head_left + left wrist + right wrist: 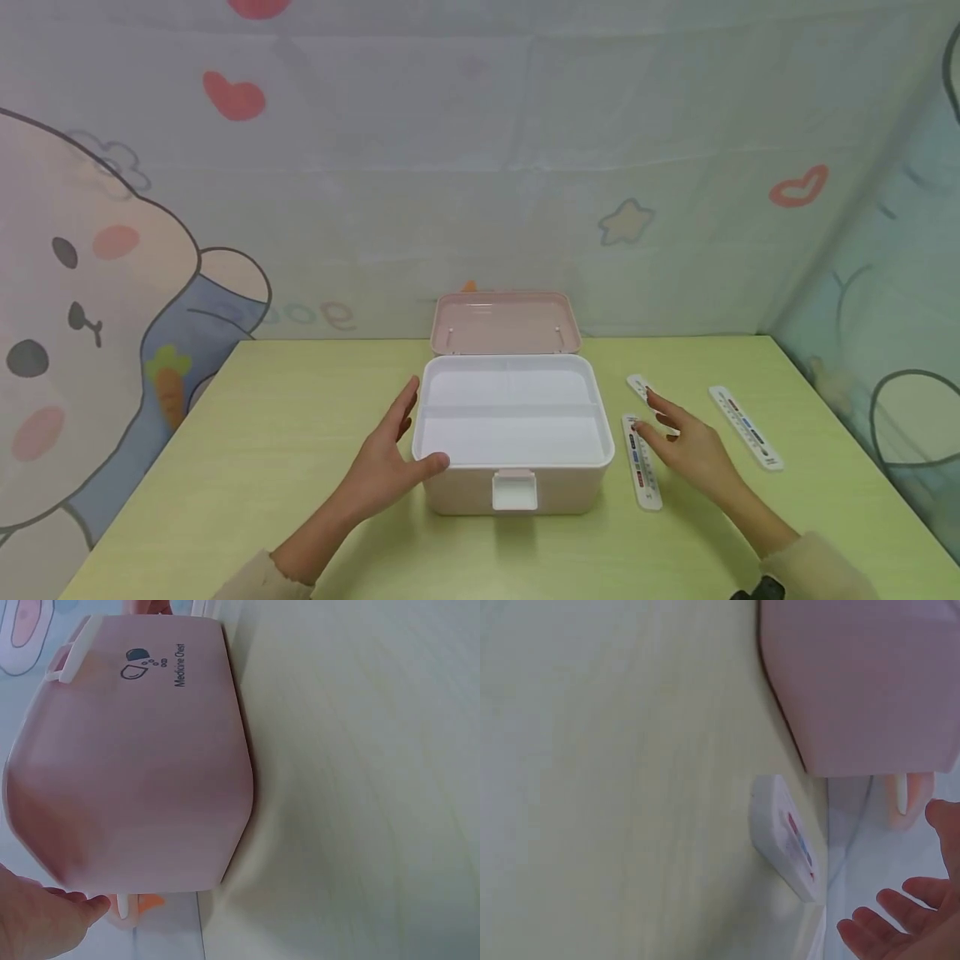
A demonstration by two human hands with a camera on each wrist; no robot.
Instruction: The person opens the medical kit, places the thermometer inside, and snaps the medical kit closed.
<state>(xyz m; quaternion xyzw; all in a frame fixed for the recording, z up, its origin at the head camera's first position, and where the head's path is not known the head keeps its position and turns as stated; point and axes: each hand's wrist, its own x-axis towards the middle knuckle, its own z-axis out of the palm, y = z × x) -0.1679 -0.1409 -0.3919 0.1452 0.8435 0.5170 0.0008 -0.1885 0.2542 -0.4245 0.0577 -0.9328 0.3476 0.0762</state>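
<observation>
Three flat white plastic thermometers (pixel 643 483) lie on the pale-green table (pixel 300 408), right of the open pink plastic chest (pixel 566 492). The right hand (pixel 696 454) has parted fingers near them; the left hand (pixel 381 471), spread fingers beside the chest. Likely light, stiff, slippery: pinch long edges.

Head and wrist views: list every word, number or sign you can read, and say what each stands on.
"Medicine Chest": on the front of the pink box, beside an opened-capsule sign.
Three white strips: coloured blocks and small print, too small to read.
Back cloth: a row of letters low down, too faint to read surely.
</observation>
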